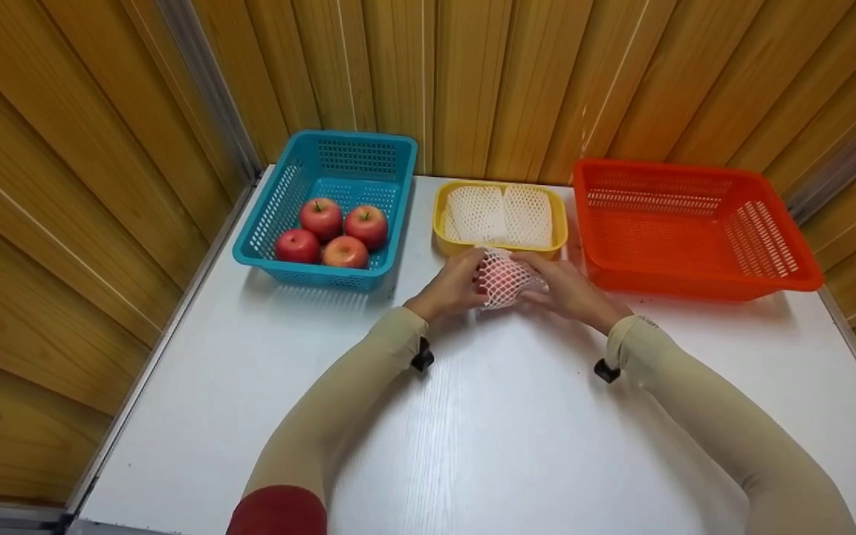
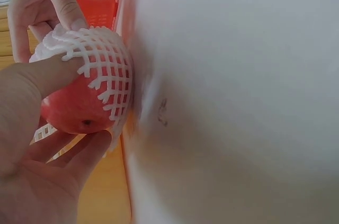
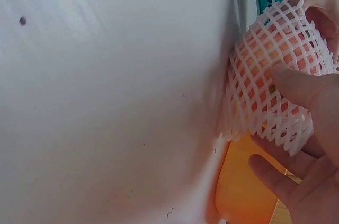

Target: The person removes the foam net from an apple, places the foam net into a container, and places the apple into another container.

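Between the two hands is a red apple (image 2: 79, 105) partly covered by a white foam net sleeve (image 1: 501, 281). My left hand (image 1: 454, 286) grips the apple at its left, with the thumb on the net's edge; bare red skin and the apple's end show there in the left wrist view. From the right side my right hand (image 1: 565, 290) holds the netted apple, its thumb (image 3: 299, 83) pressing on the mesh and its fingers under the loose end. The apple is just in front of the yellow basket (image 1: 454, 247), which contains white foam nets (image 1: 476, 212).
At the left stands a blue basket (image 1: 250, 256) with several red apples (image 1: 321, 218) in it. An orange-red basket (image 1: 695, 279) stands at the right. Wood-panelled walls (image 1: 502, 89) rise behind and beside the white table (image 1: 472, 446).
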